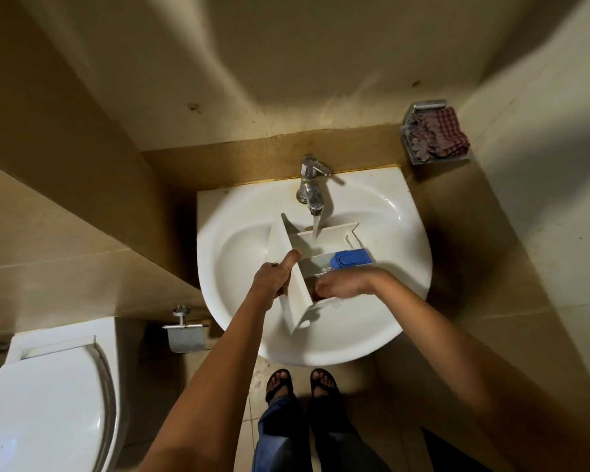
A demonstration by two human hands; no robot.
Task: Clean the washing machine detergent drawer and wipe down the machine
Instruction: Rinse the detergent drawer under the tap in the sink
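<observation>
The white detergent drawer (298, 267) is held over the white sink (389, 212), under water running from the chrome tap (312, 182). It has a blue insert (351, 260) at its right end. My left hand (276, 274) grips the drawer's front panel, thumb on top. My right hand (341, 286) reaches into the near compartment with fingers curled down inside; whether it holds anything is hidden. The stream lands in the drawer's far compartment.
A checked cloth (438, 134) lies in a metal wall holder at the upper right. A toilet (45, 396) stands at the lower left, with a paper holder (186, 335) beside it. Tiled walls close in on both sides. My feet (302, 386) are below the sink.
</observation>
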